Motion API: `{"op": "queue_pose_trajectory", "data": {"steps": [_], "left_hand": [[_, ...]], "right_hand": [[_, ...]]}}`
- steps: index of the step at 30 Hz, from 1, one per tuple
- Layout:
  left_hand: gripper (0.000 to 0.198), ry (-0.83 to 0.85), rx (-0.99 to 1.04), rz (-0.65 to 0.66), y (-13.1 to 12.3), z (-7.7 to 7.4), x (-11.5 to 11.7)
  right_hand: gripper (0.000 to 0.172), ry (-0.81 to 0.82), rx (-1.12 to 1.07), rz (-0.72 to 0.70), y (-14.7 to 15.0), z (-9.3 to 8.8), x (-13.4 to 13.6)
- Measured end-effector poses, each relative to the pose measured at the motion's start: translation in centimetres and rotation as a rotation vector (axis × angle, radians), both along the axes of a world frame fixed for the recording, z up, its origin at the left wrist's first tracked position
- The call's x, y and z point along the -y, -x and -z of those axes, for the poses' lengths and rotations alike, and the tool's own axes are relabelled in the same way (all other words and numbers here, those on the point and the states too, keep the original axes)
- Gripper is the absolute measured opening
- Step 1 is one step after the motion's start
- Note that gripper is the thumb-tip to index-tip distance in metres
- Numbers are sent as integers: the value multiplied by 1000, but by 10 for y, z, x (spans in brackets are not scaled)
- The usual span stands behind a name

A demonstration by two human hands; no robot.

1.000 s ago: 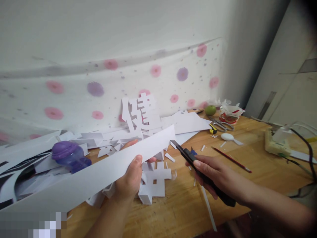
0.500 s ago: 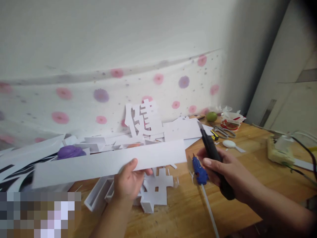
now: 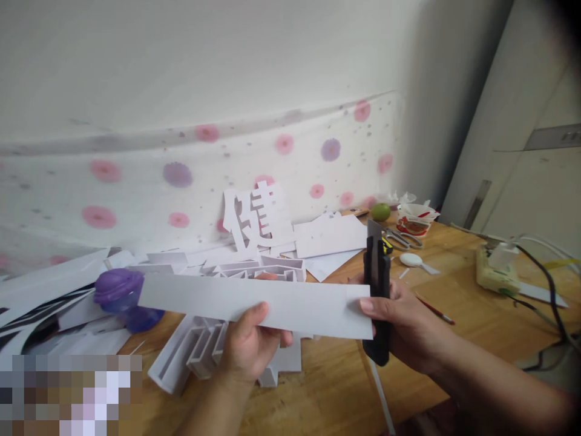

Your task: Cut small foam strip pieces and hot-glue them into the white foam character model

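A long white strip of foam board is pinched in my left hand, thumb on its face and fingers behind. My right hand grips a black utility knife, held upright with its blade pointing up. The right thumb also presses on the strip's right end, beside the knife. Below and behind the strip are white pieces with raised walls, partly hidden by the strip and my left hand. A cut-out white character leans against the wall behind.
A purple-lidded cup stands at left among white sheets. White boards, scissors, a green fruit, a paper bowl and a white spoon lie at the back right. A power strip with cables sits at far right.
The strip's right end has moved right and down to meet my right hand. The knife has turned from slanted to upright. The glue gun on the table is now hidden.
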State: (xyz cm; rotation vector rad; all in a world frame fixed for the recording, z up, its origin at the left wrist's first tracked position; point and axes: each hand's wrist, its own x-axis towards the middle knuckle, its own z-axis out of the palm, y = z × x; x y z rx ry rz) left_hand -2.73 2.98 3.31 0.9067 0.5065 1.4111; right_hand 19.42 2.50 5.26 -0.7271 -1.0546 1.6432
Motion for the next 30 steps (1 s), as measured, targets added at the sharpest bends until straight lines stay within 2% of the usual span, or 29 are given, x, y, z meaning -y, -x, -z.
{"op": "queue_pose_trajectory", "data": {"steps": [3, 7, 11, 14, 17, 21, 24, 27, 30], "left_hand": [[54, 23, 16, 21, 0, 2, 0], [51, 41, 44, 113, -2, 6, 0], [52, 35, 63, 92, -2, 6, -1], [53, 36, 43, 52, 0, 7, -3], [56, 37, 24, 29, -1, 8, -3], [56, 51, 34, -1, -7, 4, -1], [57, 62, 92, -3, -16, -1, 8], [57, 121, 155, -3, -28, -3, 27], [56, 169, 264, -82, -41, -3, 47]], "right_hand": [[39, 36, -41, -55, 0, 0, 2], [38, 64, -144, -174, 4, -3, 7], [33, 41, -201, -170, 8, -4, 7], [31, 14, -142, -123, 7, -5, 2], [38, 18, -70, -21, 5, -5, 0], [43, 36, -95, 73, 5, -6, 4], [42, 33, -112, 84, 5, -7, 13], [41, 15, -135, 74, -1, -12, 24], [33, -78, -144, 78, -18, -22, 28]]}}
